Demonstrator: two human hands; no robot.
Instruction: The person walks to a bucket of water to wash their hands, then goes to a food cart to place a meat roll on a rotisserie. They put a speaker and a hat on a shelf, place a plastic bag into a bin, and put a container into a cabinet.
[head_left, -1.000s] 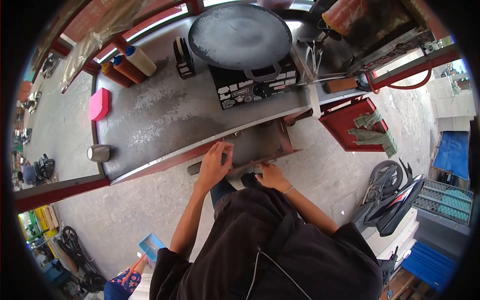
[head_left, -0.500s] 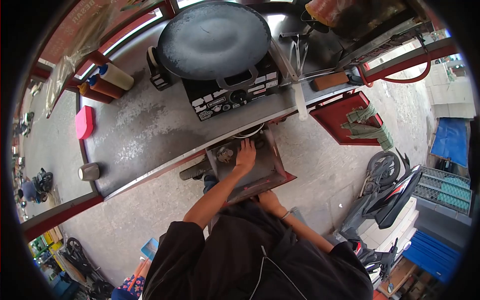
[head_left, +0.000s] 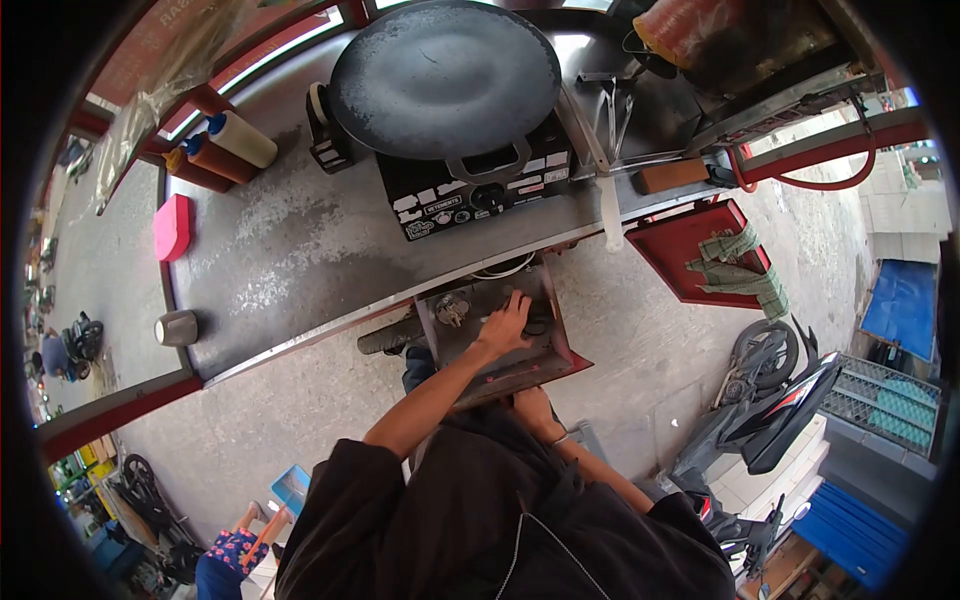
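Below the counter, a metal drawer (head_left: 555, 310) is pulled out toward me. My left hand (head_left: 506, 325) reaches inside it, fingers apart and bent downward near a small dark object (head_left: 538, 318) that it partly covers. To its left in the drawer lies a silvery metal piece (head_left: 452, 309), whose kind I cannot make out. At the outside of the drawer front, my right hand (head_left: 534, 406) is closed at the lower edge, its fingertips hidden.
On the counter (head_left: 300, 265) a large dark pan (head_left: 445, 80) sits over a black stove (head_left: 480, 195). Squeeze bottles (head_left: 240, 140), a pink box (head_left: 172, 228) and a grey cup (head_left: 177, 328) stand left. A white-handled utensil (head_left: 610, 215) overhangs the edge; a red tray (head_left: 690, 260) hangs right.
My left hand has moved right and slightly toward me inside the drawer, over the dark object. My right hand stays at the drawer front. The view has shifted slightly.
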